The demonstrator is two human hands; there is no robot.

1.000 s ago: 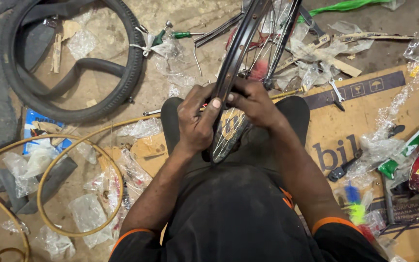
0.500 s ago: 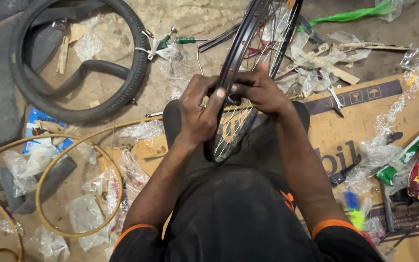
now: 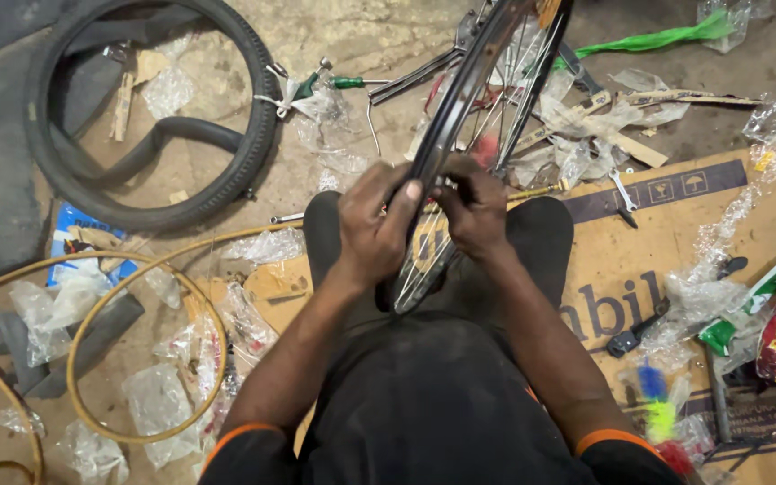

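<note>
A spoked bicycle wheel rim (image 3: 460, 108) stands upright on edge between my knees, running from the top of the view down to my lap. My left hand (image 3: 372, 229) wraps the rim's near side with the thumb pressed on the edge. Close beside it, my right hand (image 3: 471, 208) pinches the rim from the right, fingers curled at the rim's edge. Both hands meet at the same spot on the rim. Anything small between the fingers is hidden.
A black tyre (image 3: 145, 108) with an inner tube lies at the upper left. Tan hoops (image 3: 141, 359) and clear plastic wrappers litter the left floor. Flattened cardboard (image 3: 675, 260) lies on the right with a spanner (image 3: 623, 190), small tools and green parts (image 3: 770, 287).
Both hands have shifted slightly along the rim and closed in together; the view has tilted a little, so the wheel sits more to the right.
</note>
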